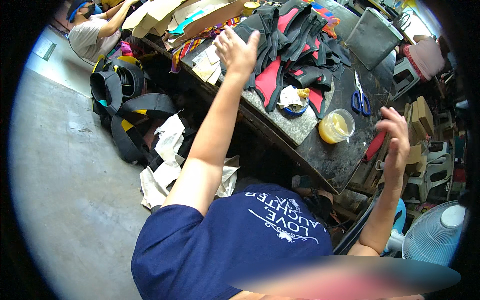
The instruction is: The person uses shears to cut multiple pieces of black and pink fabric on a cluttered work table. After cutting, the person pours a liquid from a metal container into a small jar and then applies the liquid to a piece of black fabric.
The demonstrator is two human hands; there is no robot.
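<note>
My left hand (238,54) is raised over the far left part of the dark workbench (345,162), fingers apart and nothing in them. Beside it lies a heap of black cut pieces (295,40), some with a red face (270,82). My right hand (396,137) is lifted off the bench's right edge, fingers spread, slightly bent and empty. Closest to it on the bench are scissors with blue handles (361,100) and a clear tub of yellowish paste (336,126). A blue-rimmed lid with crumpled scraps (294,100) sits on a grey speckled slab (290,125).
Cardboard sheets (155,15) and a striped strap (195,42) lie at the far left. Black bands (120,95) and white scraps (170,140) hang or lie left of the bench. A grey box (372,37) stands far right; a fan (435,232) is near right. Other people (95,32) sit farther off.
</note>
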